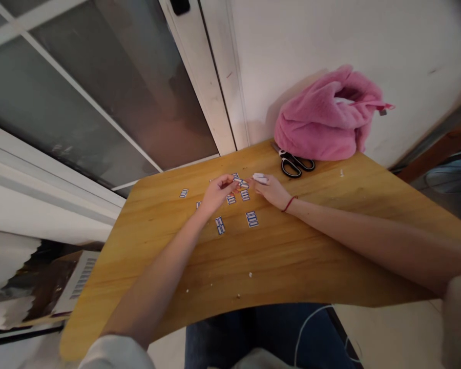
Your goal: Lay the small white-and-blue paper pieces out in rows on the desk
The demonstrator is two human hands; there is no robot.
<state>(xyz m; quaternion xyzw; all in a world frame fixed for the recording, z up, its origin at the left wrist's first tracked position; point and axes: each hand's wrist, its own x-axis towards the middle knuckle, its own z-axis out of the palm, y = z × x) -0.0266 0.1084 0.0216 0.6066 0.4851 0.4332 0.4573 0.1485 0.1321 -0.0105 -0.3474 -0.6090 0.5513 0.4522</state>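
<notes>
My left hand [219,190] is closed, its thumb and fingers pinching a small paper cutout [242,183] with blue lines. Facing it, my right hand [272,191] has its fingers curled round a white folded paper piece [259,178]; its fingertips come close to the cutout. Beneath and around both hands lie several similar cutouts with blue outlines: one [252,219] near the middle, one [220,225] in front of my left hand, one [183,193] off to the left. Others are partly hidden by my left hand.
Black-handled scissors [292,165] lie at the back of the wooden table [292,261], against a pink plush bag [326,120] by the wall. Tiny white scraps [250,275] dot the front. A glass-paned door [119,77] borders the back left, and a box [77,282] stands below left.
</notes>
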